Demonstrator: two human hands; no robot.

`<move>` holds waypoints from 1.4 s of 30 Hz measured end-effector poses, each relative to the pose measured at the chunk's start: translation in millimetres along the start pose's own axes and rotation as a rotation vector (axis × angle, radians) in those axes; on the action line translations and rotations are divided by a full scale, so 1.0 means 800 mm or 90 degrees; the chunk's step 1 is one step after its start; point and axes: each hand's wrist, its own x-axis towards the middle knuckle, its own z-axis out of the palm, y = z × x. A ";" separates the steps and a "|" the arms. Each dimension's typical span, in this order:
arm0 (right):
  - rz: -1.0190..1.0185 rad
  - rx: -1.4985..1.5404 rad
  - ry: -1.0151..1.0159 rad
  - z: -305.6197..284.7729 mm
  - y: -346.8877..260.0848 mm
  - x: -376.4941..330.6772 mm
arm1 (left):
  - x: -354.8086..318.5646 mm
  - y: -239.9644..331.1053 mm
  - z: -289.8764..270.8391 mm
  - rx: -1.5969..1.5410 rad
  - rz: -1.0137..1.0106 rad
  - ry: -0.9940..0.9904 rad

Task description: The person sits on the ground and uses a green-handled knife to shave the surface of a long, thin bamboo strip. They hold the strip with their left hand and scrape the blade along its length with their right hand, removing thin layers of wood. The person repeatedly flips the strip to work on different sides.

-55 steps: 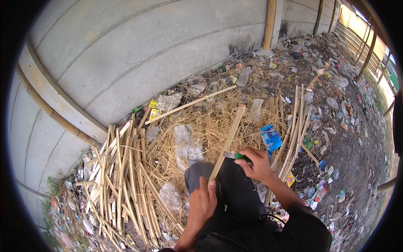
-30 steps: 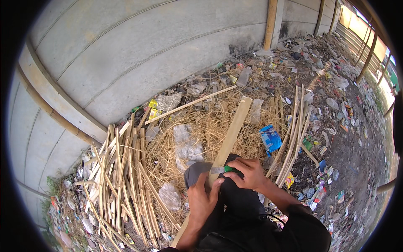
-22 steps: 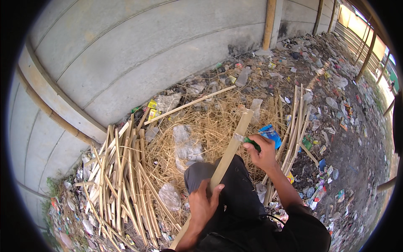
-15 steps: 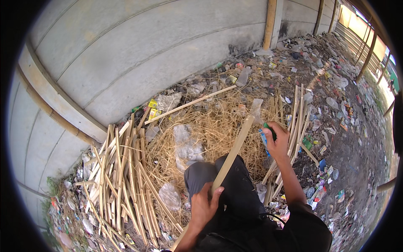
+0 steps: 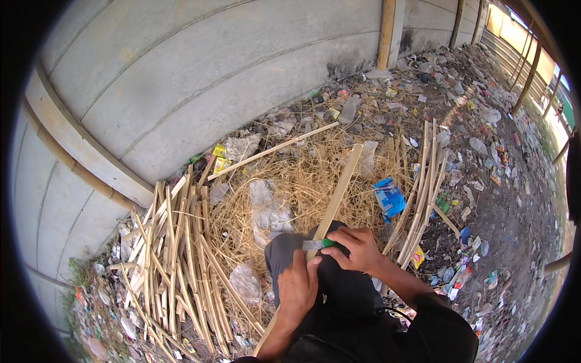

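Across my dark-trousered lap slants a long bamboo strip (image 5: 339,190), its far end over the straw. My left hand (image 5: 298,287) is closed around the strip's lower part, the thumb along it. My right hand (image 5: 358,248) grips a knife (image 5: 313,245) by its green handle. The blade lies across the strip, just beyond my left thumb and fingers, and appears to touch the bamboo. Most of the handle is hidden in my right fingers.
A heap of split bamboo strips (image 5: 175,266) lies at my left, and a smaller bundle (image 5: 422,193) at my right. Straw shavings (image 5: 308,181) cover the ground ahead. Beyond stands a grey panel wall (image 5: 212,78). Scattered litter and a blue wrapper (image 5: 389,197) lie about.
My right hand has come down and left with the knife, from the strip's far end to beside my left hand. The blue wrapper now shows fully. The strip tilts slightly more left.
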 end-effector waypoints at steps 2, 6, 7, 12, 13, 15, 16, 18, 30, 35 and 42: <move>-0.003 -0.010 -0.012 0.000 0.003 0.002 | 0.001 0.000 -0.003 0.000 0.015 -0.008; -0.015 -0.007 0.012 -0.004 0.003 0.009 | 0.000 -0.008 -0.003 0.006 0.019 -0.024; -0.017 -0.018 0.011 -0.005 0.002 0.009 | -0.001 -0.009 -0.004 0.013 0.021 -0.020; 0.185 -0.146 0.225 -0.058 0.090 0.022 | -0.029 -0.022 -0.015 0.028 0.007 -0.053; 0.214 -0.154 0.258 -0.080 0.107 0.025 | -0.036 -0.028 -0.016 0.022 0.013 -0.057; 0.231 -0.161 0.291 -0.098 0.119 0.023 | -0.046 -0.039 -0.016 0.009 0.023 -0.065; 0.220 -0.161 0.288 -0.102 0.115 0.020 | -0.042 -0.043 -0.016 -0.055 0.013 -0.078; 0.152 -0.124 0.284 -0.090 0.097 0.014 | -0.024 -0.051 -0.017 -0.181 -0.005 -0.104; 0.008 -0.061 -0.009 -0.005 -0.007 0.000 | 0.006 -0.031 -0.001 -0.299 -0.001 -0.140; 0.007 -0.046 -0.013 -0.005 -0.013 0.000 | 0.003 -0.003 -0.003 -0.107 -0.008 -0.043; -0.014 -0.057 -0.010 -0.007 -0.010 0.005 | -0.002 -0.003 -0.009 -0.089 0.003 -0.034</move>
